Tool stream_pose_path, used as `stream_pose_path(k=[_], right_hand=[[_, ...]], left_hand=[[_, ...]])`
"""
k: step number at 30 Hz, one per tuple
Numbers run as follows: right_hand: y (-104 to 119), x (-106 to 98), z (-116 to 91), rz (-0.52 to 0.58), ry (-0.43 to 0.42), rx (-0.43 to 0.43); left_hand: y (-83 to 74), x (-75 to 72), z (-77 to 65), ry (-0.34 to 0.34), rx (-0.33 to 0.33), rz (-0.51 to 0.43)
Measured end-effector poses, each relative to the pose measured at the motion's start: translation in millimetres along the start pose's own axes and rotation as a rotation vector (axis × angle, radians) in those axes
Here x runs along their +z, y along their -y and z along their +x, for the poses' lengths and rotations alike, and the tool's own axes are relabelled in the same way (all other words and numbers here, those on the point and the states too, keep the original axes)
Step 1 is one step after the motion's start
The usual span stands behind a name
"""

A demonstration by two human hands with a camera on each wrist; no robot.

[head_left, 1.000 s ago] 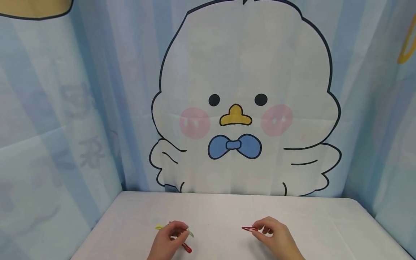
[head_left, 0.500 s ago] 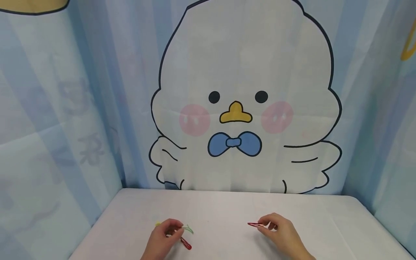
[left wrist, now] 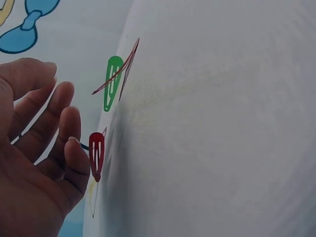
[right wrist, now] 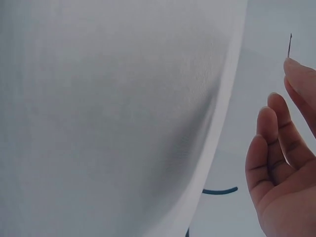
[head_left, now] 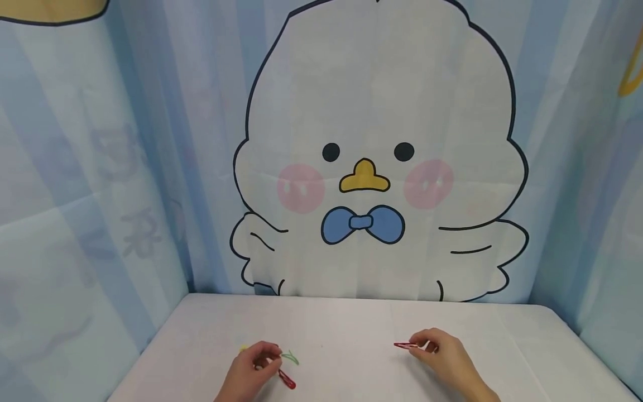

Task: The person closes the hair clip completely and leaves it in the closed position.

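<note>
"Head view: the right hand (head_left: 447, 357) pinches the red clip (head_left: 403, 345) by one end, above the table (head_left: 341, 324). Looks light, stiff, maybe slippery; that end grip should do."
"And it's gone rightward since a second ago! The left hand (head_left: 251, 365), well apart, bares more of the green clip (head_left: 290, 357)."
"Left wrist: loosely curled, holding nothing I can see. A second red clip (left wrist: 97, 155) lies by the little finger; touching? Can't tell."
"Right wrist: fingertips clamp the red clip, edge-on. So thin, it could twist!"
</note>
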State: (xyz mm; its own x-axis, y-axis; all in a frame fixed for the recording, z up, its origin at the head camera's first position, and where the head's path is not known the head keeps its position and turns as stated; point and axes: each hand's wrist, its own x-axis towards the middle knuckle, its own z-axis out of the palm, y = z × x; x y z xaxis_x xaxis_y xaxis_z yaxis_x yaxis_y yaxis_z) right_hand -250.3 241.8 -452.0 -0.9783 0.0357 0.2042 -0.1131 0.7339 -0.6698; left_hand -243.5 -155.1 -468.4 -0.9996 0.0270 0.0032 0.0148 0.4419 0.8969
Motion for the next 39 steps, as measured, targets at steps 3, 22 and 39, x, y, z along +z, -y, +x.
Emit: stream_pose_path(k=[3,22,39], right_hand=[[-3,-1,3,-0.002,0.010,0.013],[-20,0,15,-0.026,0.155,0.093],[-21,3,18,-0.065,0.188,0.081]], left_hand=[[1.4,-2.4,0.8,0.040,0.003,-0.004],[11.2,-7.8,6.8,0.185,0.057,0.112],[12.4,-12.1,10.4,0.256,0.050,0.118]])
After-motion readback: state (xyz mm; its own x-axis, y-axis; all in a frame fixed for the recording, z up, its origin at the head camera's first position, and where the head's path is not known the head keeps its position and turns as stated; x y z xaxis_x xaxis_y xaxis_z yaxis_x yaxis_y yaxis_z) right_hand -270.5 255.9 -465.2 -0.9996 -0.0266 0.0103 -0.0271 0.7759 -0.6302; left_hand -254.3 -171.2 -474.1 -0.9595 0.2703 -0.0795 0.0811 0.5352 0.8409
